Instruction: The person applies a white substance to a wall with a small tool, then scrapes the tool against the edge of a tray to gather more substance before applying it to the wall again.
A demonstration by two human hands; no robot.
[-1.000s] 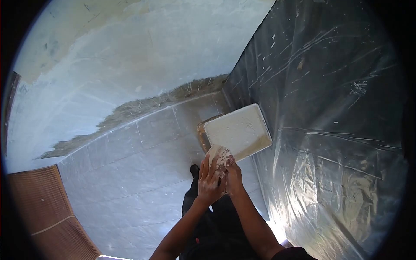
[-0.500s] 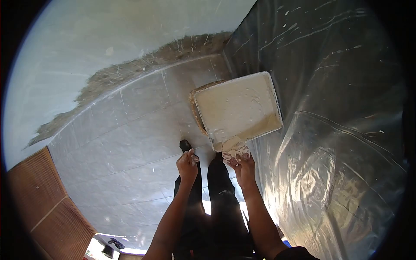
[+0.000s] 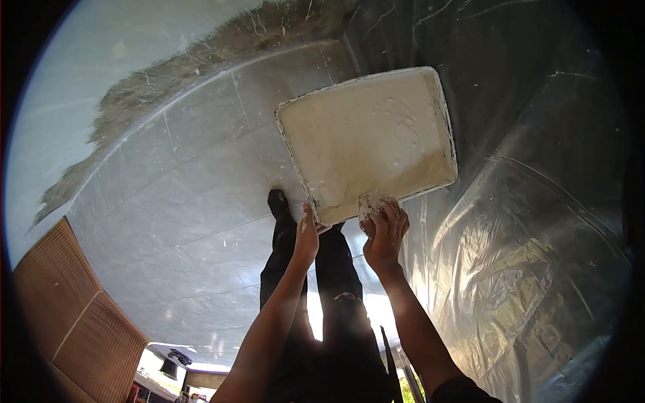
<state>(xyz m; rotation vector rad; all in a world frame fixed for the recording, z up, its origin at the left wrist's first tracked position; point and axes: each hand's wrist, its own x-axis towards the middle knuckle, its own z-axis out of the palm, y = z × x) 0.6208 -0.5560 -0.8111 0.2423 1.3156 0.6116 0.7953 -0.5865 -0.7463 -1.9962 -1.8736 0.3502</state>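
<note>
A rectangular tub [image 3: 363, 148] of creamy, wet plaster-like mix is in front of me, its rim crusted with dried splashes. My left hand [image 3: 307, 240] grips the tub's near left corner, thumb up along the side and fingers at the underside. At the near edge, my right hand [image 3: 386, 235] has its fingers curled round a flat tool caked in the mix [image 3: 368, 203]. That tool lies against the rim; its exact kind is hidden by the coating and fingers.
Black plastic sheeting [image 3: 537, 221] hangs along the right. A pale wall [image 3: 74, 87] with a rough grey-brown lower band [image 3: 154, 87] curves across the left. Grey floor [image 3: 195, 215] lies below, with my dark-trousered legs [image 3: 339, 282]. A brown ribbed panel [image 3: 80, 316] stands lower left.
My left hand has gone from beside the tub onto its near corner. The tub looks larger, and the brown-edged thing beneath it is now hidden. My right hand has moved up along the rim.
</note>
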